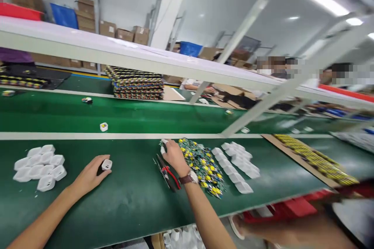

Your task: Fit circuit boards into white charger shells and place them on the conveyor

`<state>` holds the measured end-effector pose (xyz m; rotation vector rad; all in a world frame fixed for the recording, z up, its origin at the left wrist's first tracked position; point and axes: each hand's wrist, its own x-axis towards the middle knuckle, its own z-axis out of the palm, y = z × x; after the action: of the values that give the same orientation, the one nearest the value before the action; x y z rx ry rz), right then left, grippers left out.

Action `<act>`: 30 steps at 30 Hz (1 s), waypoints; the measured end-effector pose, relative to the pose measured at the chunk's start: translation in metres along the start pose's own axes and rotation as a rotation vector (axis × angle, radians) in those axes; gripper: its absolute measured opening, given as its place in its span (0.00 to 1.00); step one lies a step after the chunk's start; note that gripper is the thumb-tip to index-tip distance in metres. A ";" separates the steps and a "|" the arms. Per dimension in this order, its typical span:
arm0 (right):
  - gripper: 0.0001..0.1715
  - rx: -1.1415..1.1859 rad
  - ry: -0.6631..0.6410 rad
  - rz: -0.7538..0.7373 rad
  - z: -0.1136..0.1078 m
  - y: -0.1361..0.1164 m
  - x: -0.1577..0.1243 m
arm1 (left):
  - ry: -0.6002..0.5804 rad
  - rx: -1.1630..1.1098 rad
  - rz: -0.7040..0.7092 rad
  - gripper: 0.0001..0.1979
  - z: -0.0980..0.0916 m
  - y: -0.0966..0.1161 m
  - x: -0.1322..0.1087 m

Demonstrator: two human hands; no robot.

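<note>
My left hand [89, 176] rests on the green table with its fingers closed round a small white plastic charger housing [106, 164]. My right hand [174, 155], a watch on its wrist, is closed on a small white part [163, 144] at the near edge of a pile of green circuit boards [204, 165]. Red-handled pliers [166, 172] lie just left of that wrist. A cluster of white housings [41, 166] sits left of my left hand. Rows of white housings [238, 165] lie right of the boards.
A green conveyor belt [140, 116] runs behind, carrying one white housing [103, 126] and other small parts. A stack of loaded trays [136, 82] stands beyond it. A cardboard sheet of yellow components [315, 159] lies at right. White frame struts cross overhead. Other people work opposite at right.
</note>
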<state>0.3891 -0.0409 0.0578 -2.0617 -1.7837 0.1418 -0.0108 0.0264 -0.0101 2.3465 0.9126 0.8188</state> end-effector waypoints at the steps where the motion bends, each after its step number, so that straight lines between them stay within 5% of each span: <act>1: 0.24 0.082 -0.014 -0.043 0.008 -0.011 0.000 | 0.003 -0.010 -0.008 0.24 0.001 0.002 -0.001; 7: 0.23 0.507 -0.370 -0.249 0.085 -0.094 -0.006 | 0.016 -0.080 -0.030 0.23 0.002 0.009 -0.008; 10: 0.23 0.555 -0.463 -0.265 0.105 -0.115 -0.002 | 0.004 -0.116 -0.043 0.23 0.001 0.011 -0.011; 15: 0.15 0.456 -0.385 -0.294 0.095 -0.115 0.009 | -0.005 -0.144 -0.064 0.23 0.001 0.014 -0.010; 20: 0.24 0.369 -0.317 -0.268 0.087 -0.102 0.004 | -0.021 -0.159 -0.101 0.24 0.001 0.015 -0.010; 24: 0.33 0.417 -0.330 -0.405 0.091 -0.094 -0.004 | -0.027 -0.165 -0.125 0.24 0.000 0.017 -0.009; 30: 0.28 0.443 -0.232 -0.452 0.100 -0.096 -0.009 | -0.029 -0.124 -0.155 0.27 0.000 0.018 -0.008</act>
<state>0.2646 -0.0168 0.0005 -1.3474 -2.0782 0.6024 -0.0076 0.0086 -0.0014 2.1463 0.9890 0.7544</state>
